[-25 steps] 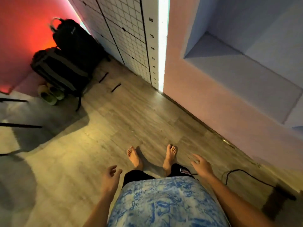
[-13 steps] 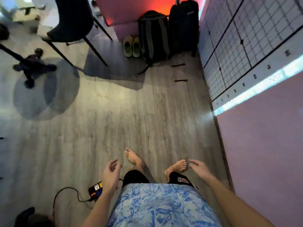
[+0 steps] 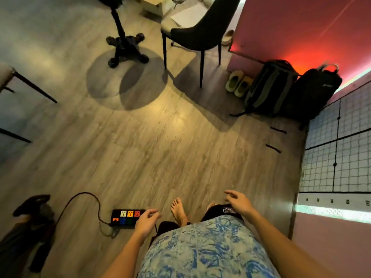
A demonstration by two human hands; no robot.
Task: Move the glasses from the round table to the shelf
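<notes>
Nearest, the left hand (image 3: 146, 221) and right hand (image 3: 239, 201) hang loose and empty, fingers half curled, grasping nothing. Just past the left hand a power strip (image 3: 127, 217) lies on the floor (image 3: 160, 141). Farther off stand a pedestal base (image 3: 126, 50), probably the round table's, and a dark chair (image 3: 198, 31). The tabletop is cut off at the upper edge, so no glasses can be seen, and no shelf shows either. As a judgement, a fetch is only beginning; how many glasses remain cannot be told.
</notes>
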